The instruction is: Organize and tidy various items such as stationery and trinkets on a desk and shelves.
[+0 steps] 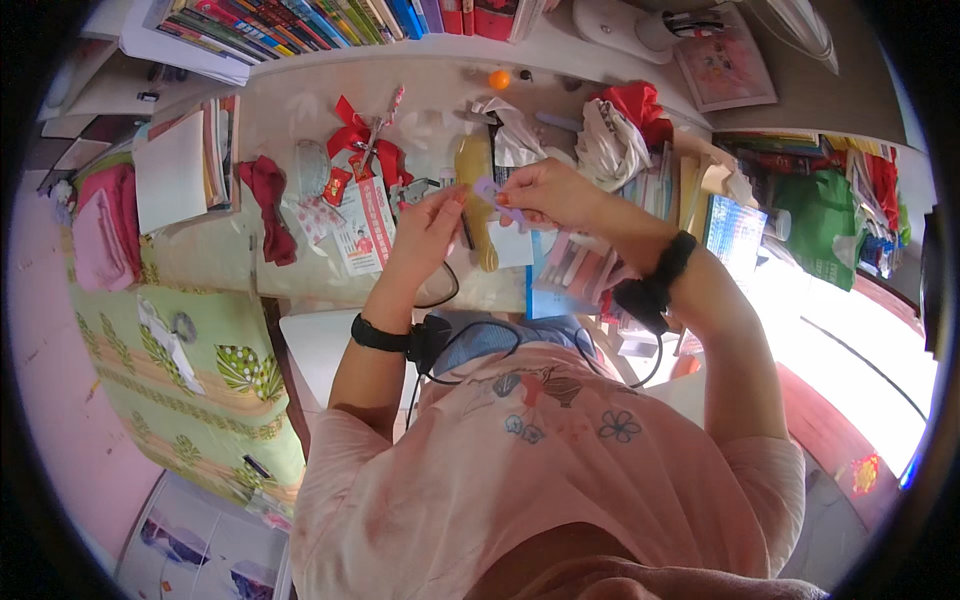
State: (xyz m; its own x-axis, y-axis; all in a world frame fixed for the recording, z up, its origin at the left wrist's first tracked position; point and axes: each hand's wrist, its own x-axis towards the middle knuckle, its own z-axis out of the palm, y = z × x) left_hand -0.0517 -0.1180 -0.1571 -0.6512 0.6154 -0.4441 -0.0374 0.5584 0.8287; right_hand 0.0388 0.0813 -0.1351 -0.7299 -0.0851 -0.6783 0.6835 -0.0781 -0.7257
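My right hand (536, 191) holds a small light purple plastic object (489, 192) with an opening in it; its exact kind is unclear. Close to its left side, my left hand (435, 225) has thumb and fingertips pressed together. Whether something thin sits between those fingertips is too small to tell. Under the hands on the table lies a long yellow comb (487, 259). Beside it are a dark pen-like stick (468, 231) and a pale sheet of paper (514, 246).
Left of my hands lie a printed leaflet (365, 232), a red ribbon bow (346, 144) and a dark red fabric bow (271, 214). A crumpled white cloth (611, 146) and stacked books (660, 187) stand right. An orange ball (499, 79) rests at the back. Wrist bands trail black cables (452, 289).
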